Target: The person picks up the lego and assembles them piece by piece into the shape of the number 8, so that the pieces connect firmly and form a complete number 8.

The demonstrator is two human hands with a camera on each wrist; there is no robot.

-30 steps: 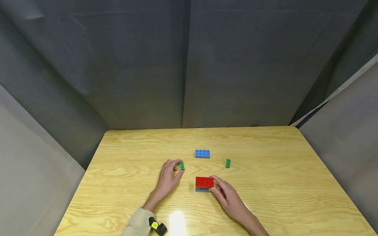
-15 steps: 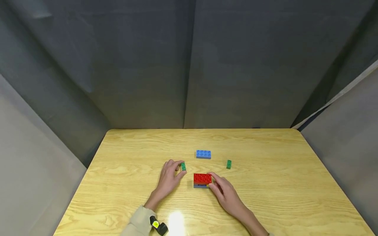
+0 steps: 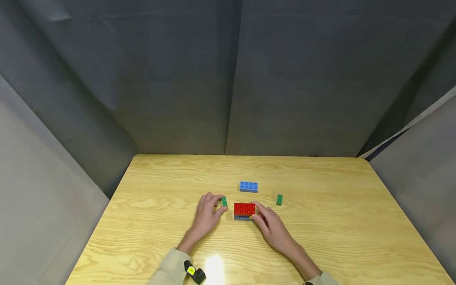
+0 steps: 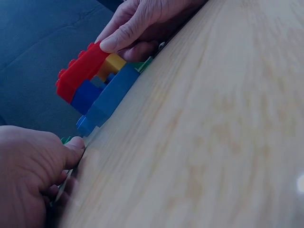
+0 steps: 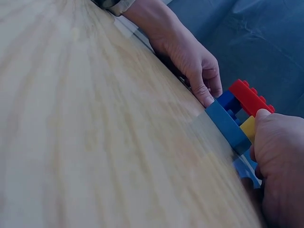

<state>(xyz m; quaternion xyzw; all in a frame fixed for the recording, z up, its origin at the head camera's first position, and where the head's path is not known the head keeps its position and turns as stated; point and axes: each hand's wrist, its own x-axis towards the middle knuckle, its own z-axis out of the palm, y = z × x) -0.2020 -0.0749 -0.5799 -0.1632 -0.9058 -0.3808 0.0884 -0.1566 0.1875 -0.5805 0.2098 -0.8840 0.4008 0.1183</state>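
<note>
A small green brick [image 3: 224, 202] is pinched between the thumb and forefinger of my left hand [image 3: 206, 215], low over the table. Just to its right stands a brick stack. A red brick [image 3: 244, 208] forms its top, with a dark blue brick [image 4: 87, 95] and a yellow brick [image 4: 111, 65] under it. At the bottom is a lighter blue brick [image 5: 229, 127], with a gap showing between the middle bricks. My right hand [image 3: 272, 227] grips the stack's right end, thumb and forefinger at the red and yellow bricks. Its other fingers are partly hidden.
A loose blue brick [image 3: 248, 187] lies behind the stack. Another small green brick [image 3: 279, 199] lies to the right, beyond my right hand. The wooden table [image 3: 342, 221] ends at grey curtains [image 3: 178, 99] at the back.
My right hand has slid the stack away from me and a little left, closer to the green brick. My left hand keeps its pinch and stays nearly in place. The head view shifts slightly.
</note>
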